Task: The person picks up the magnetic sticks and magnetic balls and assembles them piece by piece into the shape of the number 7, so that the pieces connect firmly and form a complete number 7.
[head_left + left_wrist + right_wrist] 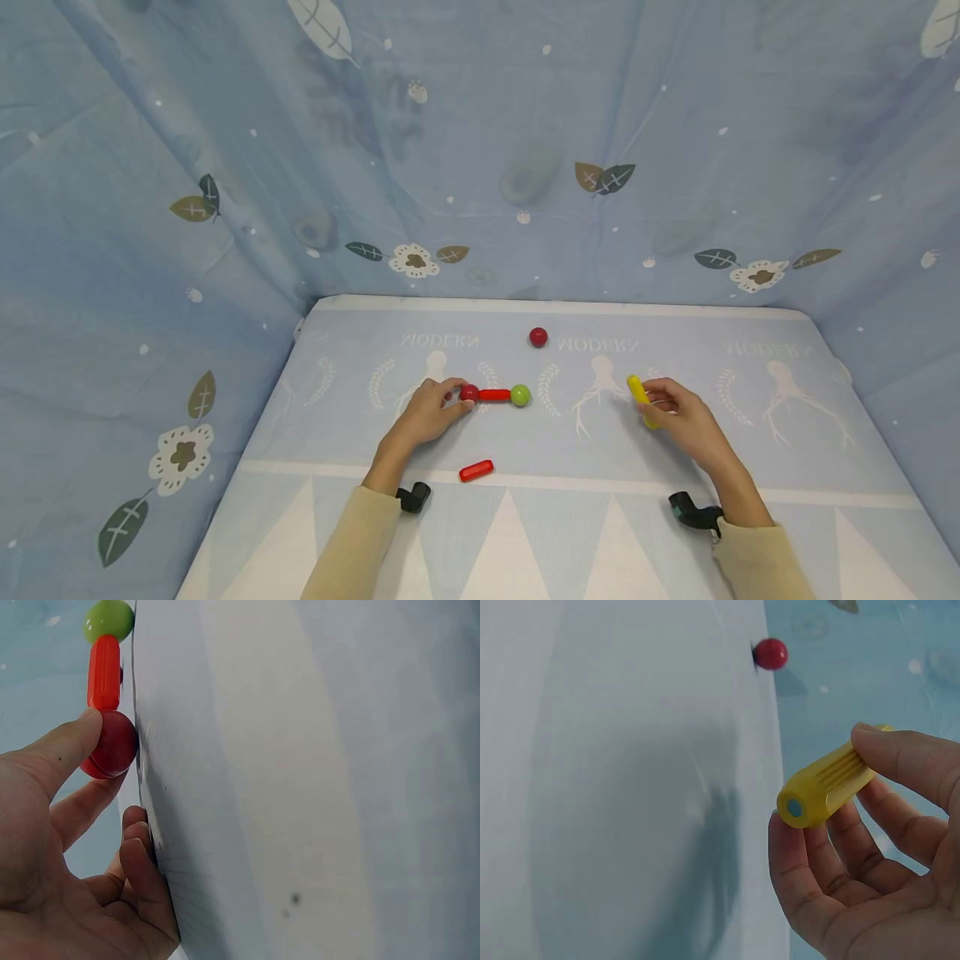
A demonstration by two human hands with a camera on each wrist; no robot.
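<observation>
My left hand (429,412) pinches a dark red ball (112,746) between thumb and finger. That ball sits at one end of a red rod (494,395), with a green ball (520,395) at the other end, all in one line on the table. In my right hand (681,414) is a yellow rod (832,780), gripped by thumb and fingers and slanted above the tabletop. The rod has ribbed sides, and a small blue disc shows in its near end in the right wrist view.
A second dark red ball (538,337) lies toward the table's back edge. Nearer the front, between the hands, lies a loose red rod (476,471). Blue patterned cloth (480,167) hangs behind and at the sides of the table (570,533).
</observation>
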